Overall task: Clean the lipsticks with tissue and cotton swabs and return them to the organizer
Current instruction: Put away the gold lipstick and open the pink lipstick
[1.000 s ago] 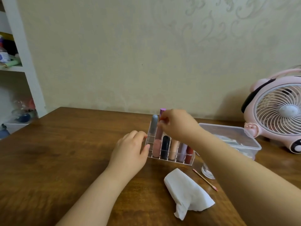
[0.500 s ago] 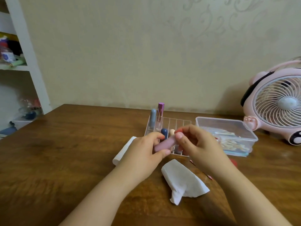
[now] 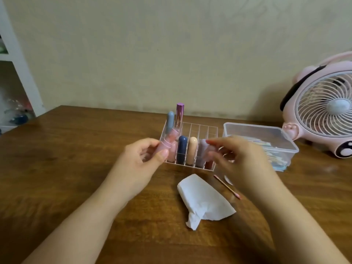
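My left hand (image 3: 139, 164) grips a pink lipstick (image 3: 166, 142), uncapped, its tip tilted up toward the organizer. Just to the right, my right hand (image 3: 242, 161) pinches the pale cap (image 3: 206, 151), blurred by motion. Behind both hands stands the clear acrylic organizer (image 3: 194, 128). It holds a grey-blue lipstick (image 3: 170, 121), a purple metallic one (image 3: 179, 115), a navy one (image 3: 182, 149) and a beige one (image 3: 192, 149). A folded white tissue (image 3: 202, 201) lies on the table in front. A pink-tipped cotton swab (image 3: 226, 186) rests beside it.
A clear plastic box of cotton swabs (image 3: 266, 138) sits right of the organizer. A pink desk fan (image 3: 323, 111) stands at the far right. White shelving (image 3: 17, 60) rises at the left. The wooden table (image 3: 66, 149) runs back to the wall.
My right hand drew the pink lipstick out of the organizer, both hands took it, and they have now pulled apart with the cap off. My left hand left the organizer's side.
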